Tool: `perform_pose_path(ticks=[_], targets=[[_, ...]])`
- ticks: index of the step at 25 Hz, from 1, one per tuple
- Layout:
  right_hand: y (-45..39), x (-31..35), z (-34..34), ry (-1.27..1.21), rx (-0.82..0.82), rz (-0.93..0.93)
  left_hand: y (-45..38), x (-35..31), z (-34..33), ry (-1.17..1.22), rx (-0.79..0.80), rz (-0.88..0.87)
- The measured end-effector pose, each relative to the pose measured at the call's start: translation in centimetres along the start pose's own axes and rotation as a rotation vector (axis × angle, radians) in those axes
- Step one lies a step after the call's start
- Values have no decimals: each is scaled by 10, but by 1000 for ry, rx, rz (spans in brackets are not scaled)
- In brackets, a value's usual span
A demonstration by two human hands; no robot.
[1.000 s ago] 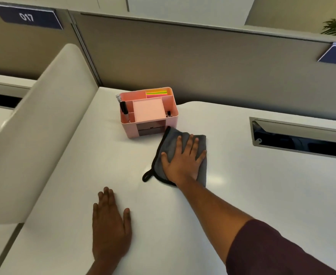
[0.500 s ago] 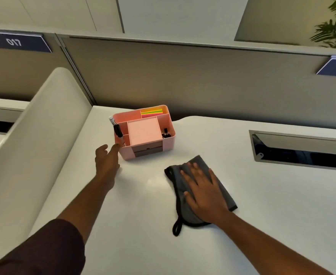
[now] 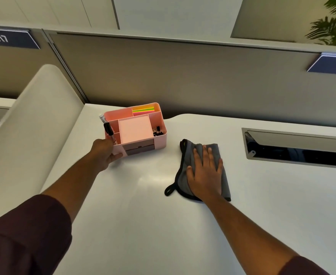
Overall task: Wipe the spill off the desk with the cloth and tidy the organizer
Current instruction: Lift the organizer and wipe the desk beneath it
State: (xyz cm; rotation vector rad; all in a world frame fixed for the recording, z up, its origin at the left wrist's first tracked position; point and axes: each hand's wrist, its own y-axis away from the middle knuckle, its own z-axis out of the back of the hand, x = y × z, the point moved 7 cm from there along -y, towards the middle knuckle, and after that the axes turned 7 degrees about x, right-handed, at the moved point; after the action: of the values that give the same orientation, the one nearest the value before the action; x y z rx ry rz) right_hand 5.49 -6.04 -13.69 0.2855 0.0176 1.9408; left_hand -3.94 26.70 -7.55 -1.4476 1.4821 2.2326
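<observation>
A pink organizer stands at the back of the white desk. It holds a black marker, coloured sticky notes, a pink note block and black binder clips. My left hand grips the organizer's near left corner, thumb on the front wall. A grey cloth with a black edge and loop lies flat to the organizer's right. My right hand presses flat on it, fingers spread. No spill shows on the desk.
A grey partition wall runs behind the desk. A curved white divider rises along the left side. A metal cable slot is cut into the desk at the right. A plant shows at top right.
My left hand left the desk front, reached forward and took hold of the organizer's corner. My right hand slid the cloth away from the organizer toward the right.
</observation>
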Motion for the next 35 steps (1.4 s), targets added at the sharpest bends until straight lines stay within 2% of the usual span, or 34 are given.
perform_pose_path(ticks=[3, 7, 8, 11, 13, 20, 22, 26, 32, 35], targets=[[1, 0, 1, -44, -21, -16, 8, -5, -5, 14, -34, 14], [-5, -19, 30, -455, -181, -131, 19, -5, -17, 21, -13, 21], [-4, -17, 31, -428, -159, -115, 21, -4, -21, 15, -17, 20], [9, 1, 6, -108, 32, -27, 26, 0, -29, 18, -22, 7], [10, 8, -2, 11, 72, -12, 29, -1, -32, 17, -20, 9], [-33, 27, -3, -103, 80, -208, 36, -31, -24, -9, 4, -30], [-47, 52, -3, -98, 112, -115, 39, -39, -21, -27, -6, -34], [-49, 122, -7, -55, 157, 223, 39, -46, -17, -40, 13, -45], [12, 209, -41, -9, 255, 585, 44, -49, -24, -36, 20, -57], [49, 214, -50, 39, 261, 837, 48, -46, -24, -38, 30, -45]])
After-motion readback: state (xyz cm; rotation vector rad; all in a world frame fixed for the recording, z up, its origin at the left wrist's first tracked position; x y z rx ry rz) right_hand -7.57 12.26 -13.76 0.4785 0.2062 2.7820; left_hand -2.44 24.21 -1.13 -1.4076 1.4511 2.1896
